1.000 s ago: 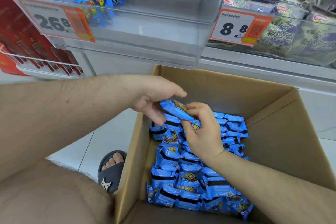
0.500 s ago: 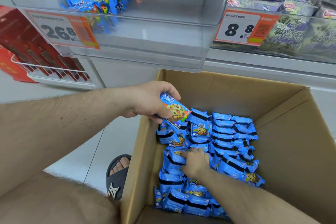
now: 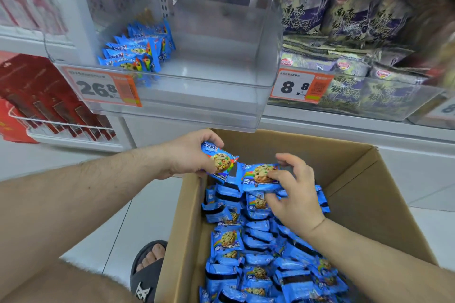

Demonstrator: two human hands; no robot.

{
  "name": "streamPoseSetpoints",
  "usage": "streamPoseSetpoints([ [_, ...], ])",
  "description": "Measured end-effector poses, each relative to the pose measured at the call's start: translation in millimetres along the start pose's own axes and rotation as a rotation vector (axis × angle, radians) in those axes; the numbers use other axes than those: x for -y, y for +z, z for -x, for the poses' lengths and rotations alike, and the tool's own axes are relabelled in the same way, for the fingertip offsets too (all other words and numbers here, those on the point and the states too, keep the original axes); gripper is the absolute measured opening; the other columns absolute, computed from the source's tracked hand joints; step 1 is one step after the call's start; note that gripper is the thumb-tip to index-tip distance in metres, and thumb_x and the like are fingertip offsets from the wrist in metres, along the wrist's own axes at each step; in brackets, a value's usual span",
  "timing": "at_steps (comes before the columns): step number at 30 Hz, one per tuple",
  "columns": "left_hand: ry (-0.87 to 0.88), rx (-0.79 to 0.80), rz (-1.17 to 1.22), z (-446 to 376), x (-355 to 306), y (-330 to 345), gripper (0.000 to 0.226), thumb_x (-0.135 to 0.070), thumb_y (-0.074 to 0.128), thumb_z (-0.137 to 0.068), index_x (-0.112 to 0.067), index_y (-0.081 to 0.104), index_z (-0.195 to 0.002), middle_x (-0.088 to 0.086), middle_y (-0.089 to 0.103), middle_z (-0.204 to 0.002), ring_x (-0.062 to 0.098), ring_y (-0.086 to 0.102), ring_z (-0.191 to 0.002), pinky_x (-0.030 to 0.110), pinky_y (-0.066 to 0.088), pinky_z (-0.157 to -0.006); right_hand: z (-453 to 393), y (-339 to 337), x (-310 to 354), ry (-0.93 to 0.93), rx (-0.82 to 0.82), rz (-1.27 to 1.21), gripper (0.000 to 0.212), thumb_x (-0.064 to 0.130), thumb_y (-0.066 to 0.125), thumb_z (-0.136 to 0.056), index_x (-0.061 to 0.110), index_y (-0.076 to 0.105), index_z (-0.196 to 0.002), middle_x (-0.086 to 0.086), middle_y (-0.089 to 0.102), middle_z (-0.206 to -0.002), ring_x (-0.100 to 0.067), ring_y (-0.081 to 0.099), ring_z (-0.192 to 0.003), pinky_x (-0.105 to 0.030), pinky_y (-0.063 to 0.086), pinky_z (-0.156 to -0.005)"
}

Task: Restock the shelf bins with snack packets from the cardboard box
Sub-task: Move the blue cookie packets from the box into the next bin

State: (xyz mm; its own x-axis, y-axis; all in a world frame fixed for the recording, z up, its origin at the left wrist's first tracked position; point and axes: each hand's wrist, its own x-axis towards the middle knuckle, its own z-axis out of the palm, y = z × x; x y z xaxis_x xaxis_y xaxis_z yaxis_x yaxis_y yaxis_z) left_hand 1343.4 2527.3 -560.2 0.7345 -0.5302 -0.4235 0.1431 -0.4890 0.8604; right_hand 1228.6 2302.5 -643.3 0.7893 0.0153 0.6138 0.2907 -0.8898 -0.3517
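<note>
My left hand grips a blue cookie pkt over the cardboard box; my right hand pinches another pkt, both w/ fingers curled tight.

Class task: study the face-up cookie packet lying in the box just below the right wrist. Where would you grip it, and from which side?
Probably pinch the packet across its two long edges, coming straight down from above: it lies flat and face up on the pile in the box, its top unobstructed, and neighbours crowd its ends.
</note>
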Motion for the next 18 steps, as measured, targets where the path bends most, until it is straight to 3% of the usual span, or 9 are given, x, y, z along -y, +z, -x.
streamPoseSetpoints([
  [6, 0.024, 0.036, 0.144, 20, -11, -4, 0.057, -0.002, 0.059, -0.050, -0.024, 0.056, -0.102, 0.016, 0.058, -0.116, 0.017, 0.060, -0.086, 0.021, 0.051, -0.058, -28, -25, 30, -0.181, -0.141, -0.010, 0.032, 0.020, 0.066, -0.068, 0.020, 0.052, -0.097, -0.008, 0.044, -0.126, -0.030, 0.048, -0.107, -0.043, 0.041, -0.089],
  [9, 0.083, 0.196, 0.259, 31, -16, -2, 0.065, -0.007, 0.063, -0.048, -0.017, 0.055, -0.112, 0.010, 0.061, -0.114, 0.017, 0.062, -0.093, 0.029, 0.056, -0.073, -39, -29, 46, -0.213, -0.187, -0.042, 0.031, 0.020, 0.066, -0.070, 0.019, 0.052, -0.097, -0.009, 0.045, -0.126, -0.030, 0.052, -0.107, -0.049, 0.047, -0.085],
  [14, 0.163, 0.291, 0.364, 42, -25, 2, 0.072, -0.033, 0.075, -0.056, -0.012, 0.051, -0.120, 0.008, 0.064, -0.106, 0.021, 0.061, -0.092, 0.031, 0.048, -0.076, -49, -31, 62, -0.226, -0.198, -0.013, 0.026, 0.019, 0.061, -0.072, 0.019, 0.053, -0.096, -0.010, 0.043, -0.127, -0.030, 0.055, -0.104, -0.047, 0.049, -0.082],
  [16, 0.199, 0.249, 0.362, 45, -27, 5, 0.062, -0.023, 0.081, -0.061, -0.014, 0.052, -0.116, 0.007, 0.065, -0.102, 0.019, 0.062, -0.088, 0.031, 0.051, -0.077, -51, -31, 66, -0.221, -0.138, -0.003, 0.031, 0.016, 0.056, -0.068, 0.020, 0.052, -0.099, -0.011, 0.041, -0.130, -0.029, 0.052, -0.107, -0.045, 0.048, -0.085],
  [18, 0.250, 0.180, 0.301, 46, -29, 6, 0.056, -0.001, 0.081, -0.068, -0.014, 0.051, -0.113, 0.004, 0.065, -0.095, 0.013, 0.064, -0.080, 0.026, 0.054, -0.071, -53, -30, 70, -0.184, -0.032, -0.047, 0.037, 0.014, 0.047, -0.066, 0.019, 0.049, -0.102, -0.010, 0.035, -0.136, -0.029, 0.048, -0.115, -0.045, 0.047, -0.092],
])
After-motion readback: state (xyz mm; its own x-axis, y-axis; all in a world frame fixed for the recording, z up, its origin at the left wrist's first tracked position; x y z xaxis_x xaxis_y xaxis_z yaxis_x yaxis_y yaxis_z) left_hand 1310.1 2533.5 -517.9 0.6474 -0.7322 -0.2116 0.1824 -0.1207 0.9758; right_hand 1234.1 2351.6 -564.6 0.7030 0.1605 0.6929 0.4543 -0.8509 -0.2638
